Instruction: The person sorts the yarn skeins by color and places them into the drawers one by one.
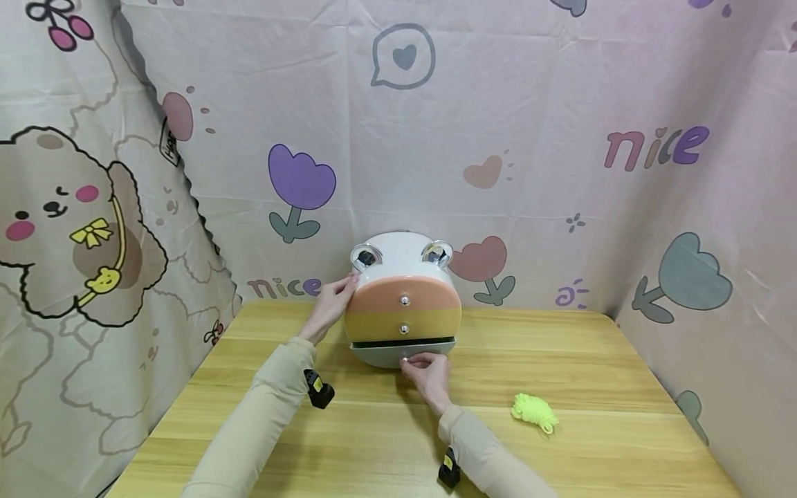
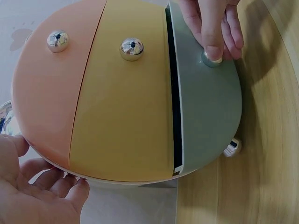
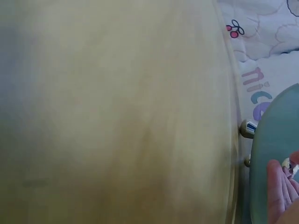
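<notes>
A rounded three-drawer box with a white top and two shiny eye-like rings stands on the wooden table. Its orange drawer and yellow drawer are closed. The grey-green bottom drawer sits slightly out, a dark gap along its upper edge. My right hand pinches that drawer's silver knob between thumb and fingers. On the box's left side, my left hand rests with its fingertips against the edge by the orange drawer, thumb apart from the fingers.
A bundle of neon yellow cord lies on the wooden table, right of my right forearm. Patterned cloth hangs behind the table and along both sides. Small silver feet hold the box up.
</notes>
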A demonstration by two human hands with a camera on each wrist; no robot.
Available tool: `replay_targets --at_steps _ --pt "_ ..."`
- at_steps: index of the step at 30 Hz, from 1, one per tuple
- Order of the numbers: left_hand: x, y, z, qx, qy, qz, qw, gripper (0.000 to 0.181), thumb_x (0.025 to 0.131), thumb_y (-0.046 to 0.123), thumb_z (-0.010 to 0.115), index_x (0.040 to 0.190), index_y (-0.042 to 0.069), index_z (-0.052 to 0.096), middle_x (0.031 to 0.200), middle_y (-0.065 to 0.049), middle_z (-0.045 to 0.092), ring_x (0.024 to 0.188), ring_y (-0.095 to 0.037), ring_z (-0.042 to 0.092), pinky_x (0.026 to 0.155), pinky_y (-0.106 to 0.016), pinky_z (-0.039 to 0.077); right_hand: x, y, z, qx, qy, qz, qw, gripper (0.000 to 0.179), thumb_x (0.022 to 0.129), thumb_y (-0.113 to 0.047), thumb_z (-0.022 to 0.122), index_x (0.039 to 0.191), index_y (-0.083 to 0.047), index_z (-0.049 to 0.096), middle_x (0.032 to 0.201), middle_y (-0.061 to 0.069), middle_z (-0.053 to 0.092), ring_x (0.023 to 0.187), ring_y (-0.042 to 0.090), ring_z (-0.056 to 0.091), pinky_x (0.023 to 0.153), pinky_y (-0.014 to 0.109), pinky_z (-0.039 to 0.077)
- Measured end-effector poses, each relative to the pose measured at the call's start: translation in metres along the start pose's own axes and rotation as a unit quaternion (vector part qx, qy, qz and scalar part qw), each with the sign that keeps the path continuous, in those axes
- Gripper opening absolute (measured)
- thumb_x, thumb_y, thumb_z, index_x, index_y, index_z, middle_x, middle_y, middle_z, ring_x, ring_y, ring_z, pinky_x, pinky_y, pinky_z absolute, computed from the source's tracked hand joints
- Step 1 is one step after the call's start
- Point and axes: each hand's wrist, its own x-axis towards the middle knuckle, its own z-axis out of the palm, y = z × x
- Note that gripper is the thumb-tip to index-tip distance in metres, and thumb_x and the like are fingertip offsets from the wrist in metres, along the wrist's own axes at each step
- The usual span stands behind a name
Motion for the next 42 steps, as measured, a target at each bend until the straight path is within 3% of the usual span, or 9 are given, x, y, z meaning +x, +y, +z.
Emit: replay_targets --at_steps 8,14,23,33,42 --pt "0.001 -0.001 0.0 -0.003 0.003 -0.006 1.0 0.054 0.109 0.037 0.043 0.152 0.004 0.041 0.165 -0.01 0.03 0.155 -0.033 0.026 0.128 -0.046 0.024 -0.01 0.0 -0.006 0.009 -0.021 -0.003 0.9997 0.015 0.077 0.0 0.081 0.082 0.011 0.072 0.074 0.024 0.075 0.056 0.012 0.071 0.054 0.024 0.06" --pt "0.0 -0.001 0.0 -0.003 -0.002 -0.009 1.0 0.054 0.109 0.037 0.041 0.153 0.005 0.039 0.166 -0.01 0.028 0.155 -0.033 0.024 0.128 -0.047 0.023 -0.017 0.0 -0.01 0.014 -0.029 0.006 0.9995 0.016 0.077 -0.001 0.081 0.083 0.011 0.072 0.074 0.023 0.075 0.056 0.008 0.069 0.057 0.028 0.062" --pt "0.002 -0.001 0.0 -0.008 0.0 -0.002 1.0 0.054 0.109 0.036 0.042 0.151 0.002 0.04 0.165 -0.011 0.029 0.155 -0.032 0.025 0.129 -0.043 0.022 -0.029 -0.003 -0.018 0.016 -0.051 0.02 0.9983 0.017 0.079 -0.002 0.081 0.086 0.011 0.072 0.076 0.022 0.075 0.06 0.015 0.073 0.059 0.029 0.063" --pt "0.002 -0.001 0.001 -0.007 0.003 -0.002 1.0 0.054 0.109 0.035 0.043 0.151 0.002 0.041 0.165 -0.011 0.03 0.155 -0.032 0.026 0.129 -0.043 0.022 -0.041 -0.006 -0.023 0.024 -0.059 0.03 0.9975 0.018 0.08 0.0 0.08 0.088 0.014 0.072 0.079 0.026 0.075 0.07 0.041 0.075 0.065 0.043 0.064" --pt "0.001 0.0 0.0 -0.005 0.004 -0.002 1.0 0.053 0.108 0.035 0.043 0.151 0.003 0.042 0.165 -0.011 0.03 0.155 -0.032 0.026 0.129 -0.043 0.022 -0.05 -0.006 -0.027 0.012 -0.059 0.033 0.9977 0.018 0.077 0.0 0.082 0.087 0.011 0.073 0.078 0.023 0.076 0.062 0.014 0.074 0.059 0.024 0.062"
